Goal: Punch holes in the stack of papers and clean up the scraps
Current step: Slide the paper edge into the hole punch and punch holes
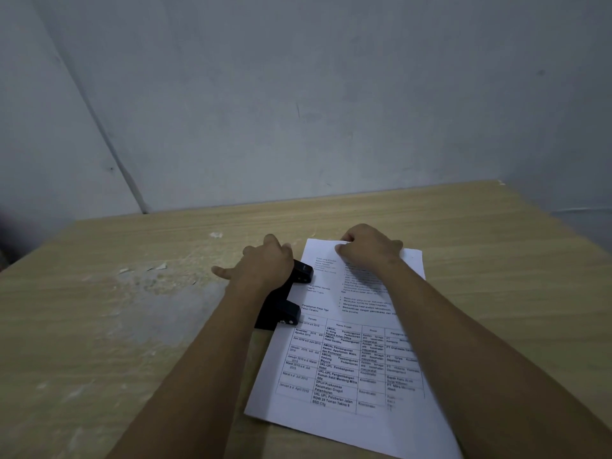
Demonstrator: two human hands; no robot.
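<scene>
A stack of printed white papers [344, 366] lies slanted on the wooden table [132, 326], its left edge slid into a black two-hole punch [284, 306]. My left hand [261, 266] rests palm-down on top of the punch's lever, fingers spread and thumb out to the left. My right hand [367, 250] grips the far top edge of the papers, fingers curled over the sheet. Both punch heads show at the paper's left margin. The rear of the punch is hidden under my left hand and forearm.
Small white scraps [159, 268] and a pale scuffed patch lie on the table left of the punch. Another white fleck [217, 234] sits near the back edge. A grey wall stands right behind the table; the table's right edge slants at far right.
</scene>
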